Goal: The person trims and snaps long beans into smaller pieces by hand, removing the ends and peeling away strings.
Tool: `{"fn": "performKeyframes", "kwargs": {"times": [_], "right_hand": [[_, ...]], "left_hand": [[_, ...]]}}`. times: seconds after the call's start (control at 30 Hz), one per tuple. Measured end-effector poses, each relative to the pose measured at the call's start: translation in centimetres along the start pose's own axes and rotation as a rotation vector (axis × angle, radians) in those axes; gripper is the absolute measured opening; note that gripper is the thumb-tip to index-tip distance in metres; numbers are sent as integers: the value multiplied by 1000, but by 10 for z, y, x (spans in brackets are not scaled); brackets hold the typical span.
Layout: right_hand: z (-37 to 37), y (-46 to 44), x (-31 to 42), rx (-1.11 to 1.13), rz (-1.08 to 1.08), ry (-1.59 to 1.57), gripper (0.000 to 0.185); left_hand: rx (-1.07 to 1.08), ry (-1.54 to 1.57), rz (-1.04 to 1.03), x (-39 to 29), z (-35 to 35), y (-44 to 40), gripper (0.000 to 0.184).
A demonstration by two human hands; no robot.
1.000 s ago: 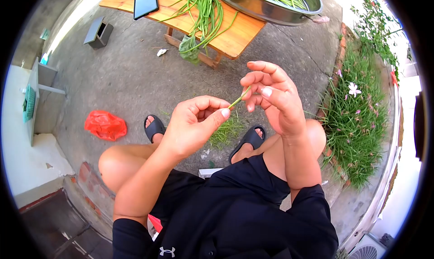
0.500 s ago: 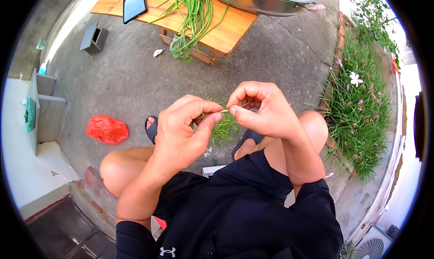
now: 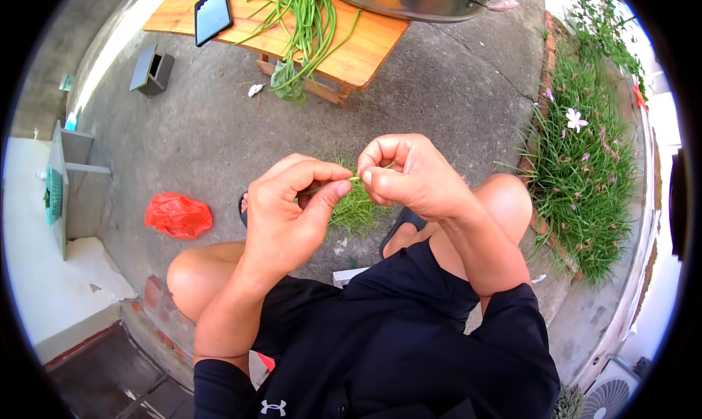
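Odds and ends on all sides of the fingers (image 3: 331, 172).
Left of them and slightly lower lies a crumpled, bright red plastic bag (image 3: 179, 216), with a teal perforated plastic basket (image 3: 54, 196) farther left; above and to the left are a dark grey, open-fronted box (image 3: 151, 74) and a flat black-framed phone (image 3: 213, 15); to the right, long-leaved green plants (image 3: 585, 192) carry a pale, open-petalled flower (image 3: 575, 120).
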State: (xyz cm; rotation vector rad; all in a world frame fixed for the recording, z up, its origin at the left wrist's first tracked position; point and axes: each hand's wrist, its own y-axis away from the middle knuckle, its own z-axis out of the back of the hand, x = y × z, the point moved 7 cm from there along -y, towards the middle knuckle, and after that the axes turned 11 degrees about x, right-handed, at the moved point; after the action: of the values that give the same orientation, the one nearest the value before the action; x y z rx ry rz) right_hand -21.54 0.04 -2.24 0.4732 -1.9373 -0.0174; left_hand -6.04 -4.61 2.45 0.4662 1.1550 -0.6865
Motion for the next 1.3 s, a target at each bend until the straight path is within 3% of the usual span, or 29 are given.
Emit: {"fn": "performKeyframes", "kwargs": {"times": [0.47, 0.93, 0.97, 1.07, 1.3], "right_hand": [[-7, -8, -13, 95, 127, -396, 12], [-5, -2, 3, -169, 350, 86, 13], [-4, -2, 2, -200, 349, 121, 12], [-7, 6, 22, -300, 537, 643, 7], [-15, 13, 32, -343, 728, 738, 9]], "left_hand": [[-19, 418, 65, 28, -8, 0, 16], [11, 849, 285, 39, -19, 0, 13], [0, 825, 272, 39, -18, 0, 14], [-20, 747, 233, 43, -17, 0, 17], [-65, 651, 185, 34, -12, 0, 22]]}}
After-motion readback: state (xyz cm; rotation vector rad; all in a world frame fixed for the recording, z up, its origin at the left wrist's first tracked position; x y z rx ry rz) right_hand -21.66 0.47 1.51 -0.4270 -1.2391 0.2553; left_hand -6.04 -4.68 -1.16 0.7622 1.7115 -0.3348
